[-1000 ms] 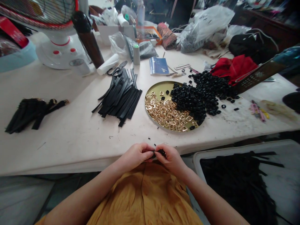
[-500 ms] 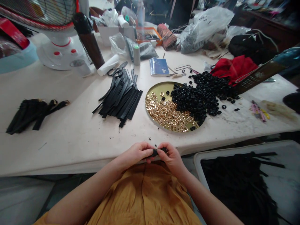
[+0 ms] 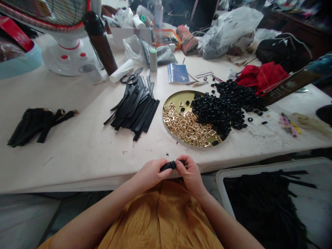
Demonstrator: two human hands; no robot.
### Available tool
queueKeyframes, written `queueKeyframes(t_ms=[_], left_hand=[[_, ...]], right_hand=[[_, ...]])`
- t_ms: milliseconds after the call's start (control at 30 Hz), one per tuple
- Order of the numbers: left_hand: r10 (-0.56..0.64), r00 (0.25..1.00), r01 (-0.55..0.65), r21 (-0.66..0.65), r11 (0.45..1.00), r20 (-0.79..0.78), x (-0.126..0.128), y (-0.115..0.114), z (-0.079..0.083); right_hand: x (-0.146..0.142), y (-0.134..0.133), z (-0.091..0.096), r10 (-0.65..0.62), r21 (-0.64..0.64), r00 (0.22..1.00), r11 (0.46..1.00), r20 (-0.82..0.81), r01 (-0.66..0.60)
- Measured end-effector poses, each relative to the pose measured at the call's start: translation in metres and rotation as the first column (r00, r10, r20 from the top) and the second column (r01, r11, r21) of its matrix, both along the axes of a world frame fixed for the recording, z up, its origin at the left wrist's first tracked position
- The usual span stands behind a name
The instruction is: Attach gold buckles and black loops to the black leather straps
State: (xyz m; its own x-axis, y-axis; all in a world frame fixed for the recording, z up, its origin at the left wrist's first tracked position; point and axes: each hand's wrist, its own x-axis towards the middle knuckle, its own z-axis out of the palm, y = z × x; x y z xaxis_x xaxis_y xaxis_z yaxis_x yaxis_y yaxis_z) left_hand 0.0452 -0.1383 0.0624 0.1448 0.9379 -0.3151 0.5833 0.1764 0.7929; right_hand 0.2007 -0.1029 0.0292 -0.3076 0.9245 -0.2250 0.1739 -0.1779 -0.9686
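Just above the near edge of the surface (image 3: 85, 155), around the middle of its length, a short black strap (image 3: 168, 166) is held between two bare hands. The left hand (image 3: 151, 173) grips one end, its thumb lying along the strap; the right hand (image 3: 192, 176) pinches the other end between thumb and fingers, which partly hide it. A narrow band crosses the strap near the right thumb, though its details are too small to tell.

Beyond the hands, well in from the near edge, a round gold tray (image 3: 181, 97) carries a heap of gold buckles (image 3: 185, 126). Black loops (image 3: 220, 107) cover the tray's right part and spill past its rim onto the surface. Left of the tray lies a fanned pile of flat black strips (image 3: 135, 107), with black-handled scissors (image 3: 131, 79) at its far end. Toward the surface's left edge rests a bundle of black straps (image 3: 31, 128), gold metal showing at some ends. A blue booklet (image 3: 178, 73) lies behind the tray. Below the near edge, to the right, a white bin (image 3: 220, 181) contains more black strips.
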Motion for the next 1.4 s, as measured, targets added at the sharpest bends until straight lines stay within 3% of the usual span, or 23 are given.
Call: queueKeyframes(t_ms=[233,400,567,767,1033,1200,1400], left_hand=[[-0.035,0.994,0.032,-0.025,0.999,-0.106,-0.002,-0.001,0.001],[-0.062,0.998,0.065,-0.097,0.993,0.027,-0.008,0.001,0.013],[-0.091,0.977,0.131,-0.207,0.97,0.193,-0.014,0.001,0.018],[-0.1,0.962,0.162,-0.238,0.958,0.255,-0.014,-0.004,0.019],[-0.061,0.889,0.221,-0.308,0.925,0.455,-0.018,-0.004,0.021],[-0.087,0.921,0.196,-0.26,0.946,0.379,-0.017,-0.005,0.021],[-0.105,0.954,0.165,-0.199,0.966,0.282,-0.012,-0.008,0.019]], right_hand=[[0.0,-0.004,-0.006,0.044,-0.001,0.999,0.999,0.026,-0.044],[0.002,-0.005,-0.01,0.048,-0.018,0.999,0.999,0.002,-0.048],[0.007,-0.005,-0.005,0.154,-0.08,0.987,0.984,-0.043,-0.157],[0.012,-0.008,0.001,0.222,-0.129,0.972,0.965,-0.076,-0.23],[0.006,-0.008,0.0,0.125,-0.363,0.907,0.888,-0.402,-0.284],[0.005,-0.009,0.0,0.093,-0.373,0.878,0.881,-0.469,-0.292],[0.007,-0.012,0.006,0.159,-0.294,0.932,0.92,-0.326,-0.26]])
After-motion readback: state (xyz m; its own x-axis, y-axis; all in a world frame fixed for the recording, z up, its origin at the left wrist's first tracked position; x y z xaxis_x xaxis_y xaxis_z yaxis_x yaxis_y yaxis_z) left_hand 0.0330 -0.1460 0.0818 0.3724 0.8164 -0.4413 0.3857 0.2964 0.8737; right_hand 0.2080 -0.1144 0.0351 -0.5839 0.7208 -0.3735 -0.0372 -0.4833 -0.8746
